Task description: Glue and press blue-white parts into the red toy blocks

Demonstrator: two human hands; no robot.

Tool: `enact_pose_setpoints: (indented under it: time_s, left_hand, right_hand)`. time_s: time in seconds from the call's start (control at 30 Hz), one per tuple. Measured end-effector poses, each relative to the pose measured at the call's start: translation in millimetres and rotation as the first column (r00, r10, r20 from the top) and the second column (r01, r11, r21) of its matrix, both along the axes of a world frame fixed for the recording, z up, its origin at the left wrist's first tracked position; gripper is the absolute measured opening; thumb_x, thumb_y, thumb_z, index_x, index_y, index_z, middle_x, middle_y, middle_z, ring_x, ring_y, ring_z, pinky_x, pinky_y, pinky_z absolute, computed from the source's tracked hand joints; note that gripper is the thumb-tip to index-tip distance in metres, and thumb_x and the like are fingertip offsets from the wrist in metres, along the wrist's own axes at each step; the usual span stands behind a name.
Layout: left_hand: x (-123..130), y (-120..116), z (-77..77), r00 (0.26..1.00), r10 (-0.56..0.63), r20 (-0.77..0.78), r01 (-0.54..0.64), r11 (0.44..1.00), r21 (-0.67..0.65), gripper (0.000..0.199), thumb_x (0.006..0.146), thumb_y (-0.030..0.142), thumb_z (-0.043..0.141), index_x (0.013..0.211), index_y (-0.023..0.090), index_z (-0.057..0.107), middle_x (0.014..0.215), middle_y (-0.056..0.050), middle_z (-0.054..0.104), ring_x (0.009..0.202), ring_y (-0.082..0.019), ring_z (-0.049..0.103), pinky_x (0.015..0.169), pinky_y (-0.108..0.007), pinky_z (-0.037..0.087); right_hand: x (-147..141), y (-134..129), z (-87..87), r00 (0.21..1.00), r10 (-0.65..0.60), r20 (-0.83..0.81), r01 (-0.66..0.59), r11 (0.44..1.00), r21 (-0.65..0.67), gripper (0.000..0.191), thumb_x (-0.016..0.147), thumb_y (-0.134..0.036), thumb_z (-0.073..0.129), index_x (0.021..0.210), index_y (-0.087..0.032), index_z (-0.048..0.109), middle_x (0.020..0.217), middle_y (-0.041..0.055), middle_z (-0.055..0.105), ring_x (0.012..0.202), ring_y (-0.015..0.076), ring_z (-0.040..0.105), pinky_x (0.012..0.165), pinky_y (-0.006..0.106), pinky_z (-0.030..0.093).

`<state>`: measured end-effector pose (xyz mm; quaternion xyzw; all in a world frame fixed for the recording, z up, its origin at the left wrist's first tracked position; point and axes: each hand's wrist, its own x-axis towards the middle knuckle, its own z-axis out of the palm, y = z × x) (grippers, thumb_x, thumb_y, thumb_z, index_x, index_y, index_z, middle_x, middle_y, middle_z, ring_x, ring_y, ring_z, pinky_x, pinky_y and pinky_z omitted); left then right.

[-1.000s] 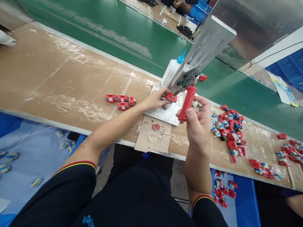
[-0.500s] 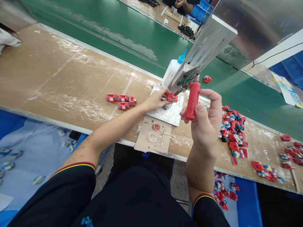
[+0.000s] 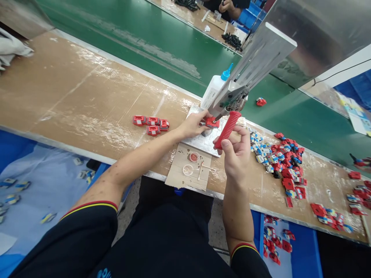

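My left hand [image 3: 194,124] pinches a small red plastic part [image 3: 212,122] over the metal base plate [image 3: 199,143]. Against the top of that part rests the plunger tip of a toggle clamp [image 3: 236,98], fixed to an upright metal bracket [image 3: 257,58]. My right hand [image 3: 237,154] is wrapped round the clamp's red ribbed handle [image 3: 228,130], which leans down to the left. Behind the plate stands a white bottle [image 3: 212,89] with a blue nozzle. Several finished-looking red and grey parts [image 3: 152,121] sit together left of my left hand.
A cardboard piece [image 3: 176,170] holds two small cups, one with red liquid [image 3: 194,156], and thin sticks. Piles of red, blue and white parts [image 3: 286,154] lie to the right. A green belt [image 3: 116,46] runs behind the bench. Across it are a person's hands [image 3: 227,7].
My right hand has swung the red handle down and to the left, from nearly upright to a slant. My left hand stays on the red part under the plunger.
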<state>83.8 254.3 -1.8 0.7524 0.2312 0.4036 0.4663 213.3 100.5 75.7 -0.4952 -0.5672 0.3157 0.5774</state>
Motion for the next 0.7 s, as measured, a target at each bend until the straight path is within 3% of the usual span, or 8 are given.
enact_pose_setpoints:
  time_s: [0.13, 0.23, 0.33, 0.43, 0.53, 0.63, 0.7]
  left_hand:
    - [-1, 0, -0.5, 1.000, -0.003, -0.021, 0.003, 1.000, 0.000, 0.031, 0.086, 0.013, 0.074, 0.113, 0.019, 0.061, 0.112, -0.010, 0.080, 0.101, -0.022, 0.078, 0.085, -0.034, 0.062]
    - [1, 0, 0.4, 0.999, 0.017, -0.041, -0.016, 1.000, 0.023, 0.030, 0.086, 0.013, 0.074, 0.112, 0.019, 0.061, 0.110, -0.009, 0.080, 0.099, -0.021, 0.078, 0.087, -0.035, 0.063]
    - [5, -1, 4.9, 0.996, 0.033, -0.080, -0.030, 0.999, 0.037, 0.029, 0.087, 0.013, 0.073, 0.113, 0.019, 0.062, 0.114, -0.011, 0.080, 0.103, -0.023, 0.079, 0.093, -0.038, 0.063]
    - [-7, -3, 17.7, 0.989, 0.018, -0.145, -0.003, 0.994, 0.105, 0.046, 0.082, 0.014, 0.079, 0.125, 0.019, 0.062, 0.129, -0.014, 0.077, 0.120, -0.028, 0.075, 0.105, -0.045, 0.060]
    - [-58, -13, 36.2, 0.979, 0.117, -0.168, -0.077, 0.971, 0.227, 0.069, 0.077, 0.023, 0.088, 0.140, 0.021, 0.060, 0.149, -0.016, 0.067, 0.136, -0.032, 0.066, 0.113, -0.046, 0.056]
    - [-138, -43, 48.0, 0.883, 0.448, -0.142, -0.402, 0.876, 0.267, 0.045, 0.088, 0.032, 0.079, 0.131, 0.022, 0.068, 0.129, -0.010, 0.076, 0.116, -0.028, 0.073, 0.103, -0.040, 0.060]
    - [-183, -71, 46.3, 0.808, 0.552, -0.206, -0.487, 0.822, 0.295, 0.024, 0.092, 0.035, 0.074, 0.113, 0.023, 0.075, 0.107, -0.006, 0.079, 0.095, -0.026, 0.075, 0.091, -0.039, 0.062]
  right_hand:
    - [4, 23, -30.8, 0.995, -0.095, 0.040, 0.096, 0.995, -0.028, 0.047, 0.093, -0.063, 0.072, 0.115, -0.029, 0.048, 0.091, 0.0017, 0.076, 0.076, 0.0181, 0.073, 0.059, 0.029, 0.054]
    - [10, 36, -45.3, 0.993, -0.101, 0.066, 0.103, 0.994, -0.030, 0.050, 0.092, -0.062, 0.072, 0.118, -0.028, 0.048, 0.099, 0.0050, 0.075, 0.083, 0.0191, 0.074, 0.058, 0.028, 0.052]
    - [15, 29, -46.7, 0.992, -0.100, 0.080, 0.099, 0.995, 0.023, 0.047, 0.099, -0.057, 0.065, 0.130, -0.028, 0.046, 0.108, 0.0058, 0.072, 0.083, 0.0173, 0.074, 0.057, 0.026, 0.054]
    - [21, 2, -42.9, 0.987, -0.155, 0.047, 0.153, 0.987, 0.051, 0.040, 0.104, -0.051, 0.059, 0.136, -0.029, 0.048, 0.119, 0.0073, 0.067, 0.081, 0.0146, 0.074, 0.056, 0.025, 0.055]
    - [34, -38, -42.9, 0.976, -0.217, -0.009, 0.218, 0.975, 0.045, 0.034, 0.104, -0.045, 0.061, 0.133, -0.030, 0.054, 0.118, 0.0069, 0.066, 0.079, 0.0141, 0.073, 0.059, 0.025, 0.058]
    - [50, -81, -50.1, 0.956, -0.294, -0.017, 0.294, 0.955, 0.040, 0.027, 0.104, -0.041, 0.061, 0.127, -0.028, 0.061, 0.112, 0.0067, 0.069, 0.073, 0.0142, 0.071, 0.061, 0.028, 0.058]
    - [57, -104, -57.2, 0.944, -0.326, 0.042, 0.325, 0.945, 0.032, 0.023, 0.104, -0.039, 0.062, 0.124, -0.027, 0.064, 0.106, 0.0070, 0.072, 0.071, 0.0157, 0.070, 0.058, 0.028, 0.056]
